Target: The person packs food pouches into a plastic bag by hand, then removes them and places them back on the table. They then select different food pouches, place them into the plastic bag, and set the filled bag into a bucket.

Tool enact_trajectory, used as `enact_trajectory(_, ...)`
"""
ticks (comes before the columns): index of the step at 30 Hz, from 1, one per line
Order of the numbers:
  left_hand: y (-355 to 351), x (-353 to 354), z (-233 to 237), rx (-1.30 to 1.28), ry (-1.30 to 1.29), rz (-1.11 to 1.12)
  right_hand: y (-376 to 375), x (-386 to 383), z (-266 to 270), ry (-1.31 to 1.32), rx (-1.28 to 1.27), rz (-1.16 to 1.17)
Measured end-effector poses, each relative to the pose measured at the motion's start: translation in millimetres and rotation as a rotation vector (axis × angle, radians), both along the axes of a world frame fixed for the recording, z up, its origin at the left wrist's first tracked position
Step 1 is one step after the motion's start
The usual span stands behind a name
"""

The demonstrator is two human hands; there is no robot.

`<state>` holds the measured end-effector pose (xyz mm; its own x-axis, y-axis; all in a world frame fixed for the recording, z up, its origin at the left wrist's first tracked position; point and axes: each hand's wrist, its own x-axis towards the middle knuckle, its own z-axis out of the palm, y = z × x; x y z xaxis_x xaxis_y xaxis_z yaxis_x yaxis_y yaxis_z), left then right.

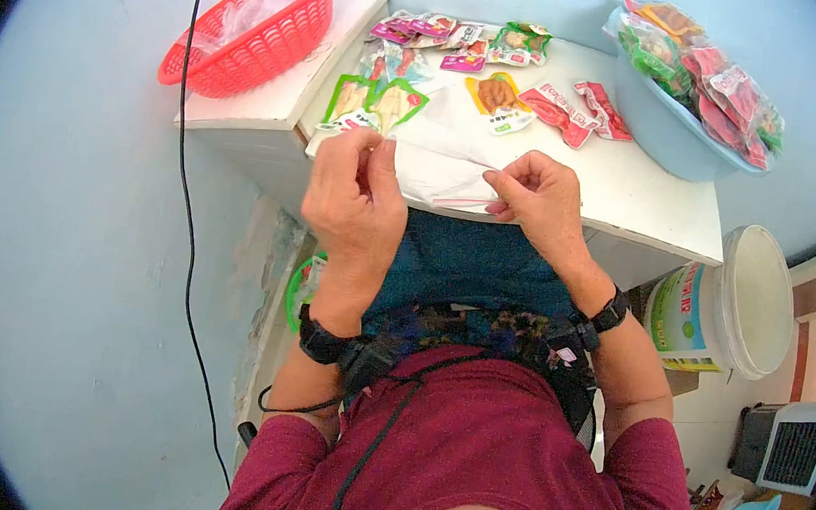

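Note:
A thin white bag, perhaps plastic, lies at the front edge of the white tabletop, between my hands. My right hand pinches its right side with thumb and fingers. My left hand is closed in a pinch beside the bag's left edge; what its fingertips hold, if anything, is hidden. Just beyond the left hand are green-edged food packets. A yellow-and-white packet and red-and-white packets lie beyond the bag.
Several small purple packets lie at the back. A light-blue basin heaped with packets stands right, a red basket with clear plastic left. A white bucket stands below right. A black cable hangs along the left.

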<state>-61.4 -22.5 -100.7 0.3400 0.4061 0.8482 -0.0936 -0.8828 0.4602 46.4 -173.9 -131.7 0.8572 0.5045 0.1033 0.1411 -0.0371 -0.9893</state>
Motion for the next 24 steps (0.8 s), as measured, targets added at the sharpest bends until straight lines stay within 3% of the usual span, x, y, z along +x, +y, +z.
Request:
enact_trajectory(2,-9,-5,19,0.117,0.022,0.031,2,2,-4,-0.049,-0.009,0.001)
enact_trajectory(5,-19,0,10,0.37,0.104,-0.037,10,6,-9,-0.174,0.006,0.007)
enact_trajectory(10,-16,17,-12,0.395,0.144,-0.084,21,24,-7,-0.199,-0.058,-0.006)
enact_trajectory(14,-7,36,-24,0.37,0.201,-0.118,26,49,-3,-0.255,-0.303,0.127)
enact_trajectory(17,4,54,-39,0.334,0.273,-0.128,26,87,-20,-0.558,-0.462,0.318)
enact_trajectory(19,13,67,-54,0.224,0.337,-0.148,26,105,-13,-0.572,-0.521,0.291)
enact_trajectory(21,21,79,-73,0.135,0.341,-0.187,32,119,1,-0.357,-0.446,0.182)
enact_trajectory(24,25,91,-97,0.022,0.381,-0.23,46,146,7,-0.245,-0.386,0.123)
